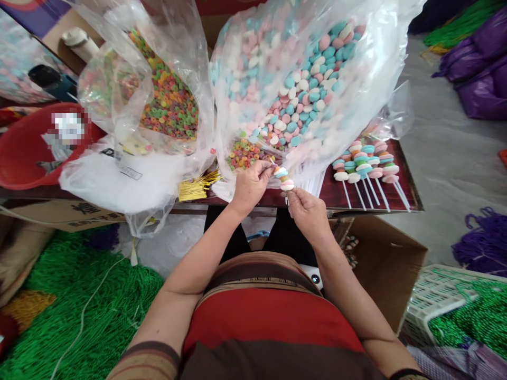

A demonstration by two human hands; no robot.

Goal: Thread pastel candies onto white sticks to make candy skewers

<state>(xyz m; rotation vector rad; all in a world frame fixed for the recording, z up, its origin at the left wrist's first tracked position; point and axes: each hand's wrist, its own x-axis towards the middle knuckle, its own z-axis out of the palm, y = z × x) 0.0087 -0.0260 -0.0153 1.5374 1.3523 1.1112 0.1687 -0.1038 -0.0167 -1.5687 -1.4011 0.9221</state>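
Observation:
Over the table's front edge, my right hand [308,210] is closed around the lower end of a candy skewer [284,178], a white stick threaded with white, blue and pink marshmallow discs and orange gummy rings. Fingers of my left hand [252,186] pinch at the skewer's upper end, apparently on a gummy ring; the stick's tip pokes out just above them. Right behind both hands lie loose gummy rings [243,153] and an open clear bag of marshmallows [301,108]. White sticks [312,182] lie beside the skewer, partly under the bag.
Several finished-looking candy skewers [368,161] rest at the table's right end. On the left are a bag of gummy rings [170,103], yellow twist ties [196,187] and a red basin [24,153]. A cardboard box [384,264] stands below right; green cords [79,295] cover the floor left.

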